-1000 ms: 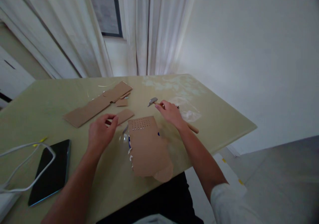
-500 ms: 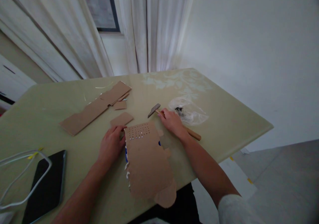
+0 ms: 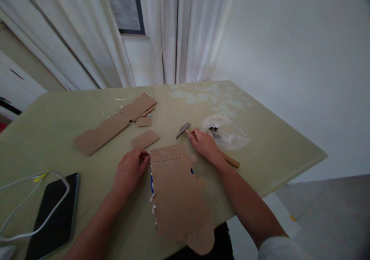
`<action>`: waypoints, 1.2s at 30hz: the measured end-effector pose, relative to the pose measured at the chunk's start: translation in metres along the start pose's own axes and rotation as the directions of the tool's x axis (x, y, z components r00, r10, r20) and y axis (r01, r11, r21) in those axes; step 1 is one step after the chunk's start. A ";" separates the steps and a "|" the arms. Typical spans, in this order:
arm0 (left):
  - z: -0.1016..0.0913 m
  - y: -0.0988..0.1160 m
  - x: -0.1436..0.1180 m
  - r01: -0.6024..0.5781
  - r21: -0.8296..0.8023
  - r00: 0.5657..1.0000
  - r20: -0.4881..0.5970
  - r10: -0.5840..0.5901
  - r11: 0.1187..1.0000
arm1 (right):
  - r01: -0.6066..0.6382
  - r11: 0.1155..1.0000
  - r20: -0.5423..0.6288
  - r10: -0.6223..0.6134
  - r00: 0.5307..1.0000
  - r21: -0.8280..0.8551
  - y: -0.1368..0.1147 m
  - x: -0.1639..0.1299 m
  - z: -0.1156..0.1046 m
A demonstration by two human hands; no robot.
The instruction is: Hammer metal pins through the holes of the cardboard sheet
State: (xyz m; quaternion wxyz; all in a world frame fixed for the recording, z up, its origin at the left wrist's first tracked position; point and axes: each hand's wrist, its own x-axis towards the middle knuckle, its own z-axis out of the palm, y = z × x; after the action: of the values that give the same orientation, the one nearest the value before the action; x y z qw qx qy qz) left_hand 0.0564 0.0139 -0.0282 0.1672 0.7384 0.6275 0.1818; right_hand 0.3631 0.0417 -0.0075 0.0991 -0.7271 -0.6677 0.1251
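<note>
Your right hand (image 3: 206, 145) closes on the hammer (image 3: 199, 136) high up its wooden handle, close under the head; it probably feels top-heavy and stiff. Your left hand (image 3: 130, 171), fingers curled, pinches the light, bendy cardboard sheet (image 3: 177, 190) at its near-left corner.

Our right hand (image 3: 206, 145) covered the middle of the hammer (image 3: 185, 129) handle, so we could not tell how the fingers closed on it. The small dark bits inside the plastic bag (image 3: 228, 133) were too small to identify. The phone (image 3: 52, 213) and the white cable (image 3: 29, 198) ran off the lower left edge.
</note>
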 end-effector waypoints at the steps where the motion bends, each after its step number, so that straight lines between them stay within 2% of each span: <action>1: 0.000 0.000 0.000 0.007 -0.001 1.000 0.004 -0.007 1.000 | 0.000 1.000 0.000 0.000 1.000 0.002 0.000 0.000 0.000; 6: 0.001 0.000 -0.001 0.023 -0.008 1.000 0.018 -0.023 1.000 | -0.003 1.000 -0.003 0.003 1.000 0.008 0.000 -0.001 0.000; 13: 0.005 0.001 -0.005 -0.047 0.085 0.999 -0.003 0.048 0.995 | 0.003 1.000 -0.010 -0.003 1.000 0.001 0.001 -0.002 -0.001; 16: 0.005 0.001 -0.005 -0.054 0.057 0.998 -0.020 0.055 0.997 | 0.011 1.000 -0.008 -0.011 1.000 -0.008 0.002 -0.002 -0.001; 18: 0.001 0.000 -0.002 -0.014 -0.021 0.999 -0.032 0.013 1.000 | 0.016 1.000 -0.004 -0.016 1.000 -0.015 0.002 -0.002 -0.001; 21: -0.011 -0.006 0.004 0.111 -0.153 0.991 -0.054 -0.120 0.982 | 0.022 0.999 0.002 -0.022 1.000 -0.028 0.003 -0.001 -0.001; 23: -0.019 -0.009 0.007 0.164 -0.198 0.977 -0.104 -0.187 0.966 | 0.029 0.999 0.005 -0.029 1.000 -0.036 0.003 -0.001 0.000; 25: -0.024 -0.011 0.008 0.171 -0.201 0.964 -0.169 -0.206 0.965 | 0.038 0.998 0.007 -0.037 0.999 -0.043 0.003 -0.001 0.000; 28: -0.026 -0.010 0.005 0.105 -0.167 0.973 -0.185 -0.136 0.980 | 0.051 0.997 0.008 -0.051 0.999 -0.053 0.003 -0.002 0.000; 32: -0.020 -0.008 0.000 -0.053 -0.124 0.998 -0.047 0.048 0.991 | 0.063 0.996 0.011 -0.062 0.998 -0.066 0.002 -0.003 -0.001; 34: -0.019 -0.008 -0.001 -0.069 -0.111 0.997 0.009 0.070 0.991 | 0.063 0.995 0.015 -0.062 0.998 -0.079 0.001 -0.003 -0.002; 36: -0.020 -0.008 -0.001 -0.049 -0.061 0.999 0.013 0.050 0.997 | 0.063 0.994 0.020 -0.062 0.998 -0.093 0.001 -0.004 -0.003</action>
State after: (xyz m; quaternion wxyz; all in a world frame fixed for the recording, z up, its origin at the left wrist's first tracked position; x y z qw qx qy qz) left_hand 0.0395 0.0145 -0.0142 0.1894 0.7496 0.6020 0.1994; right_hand 0.3645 0.0382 -0.0044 0.0632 -0.7086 -0.6961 0.0969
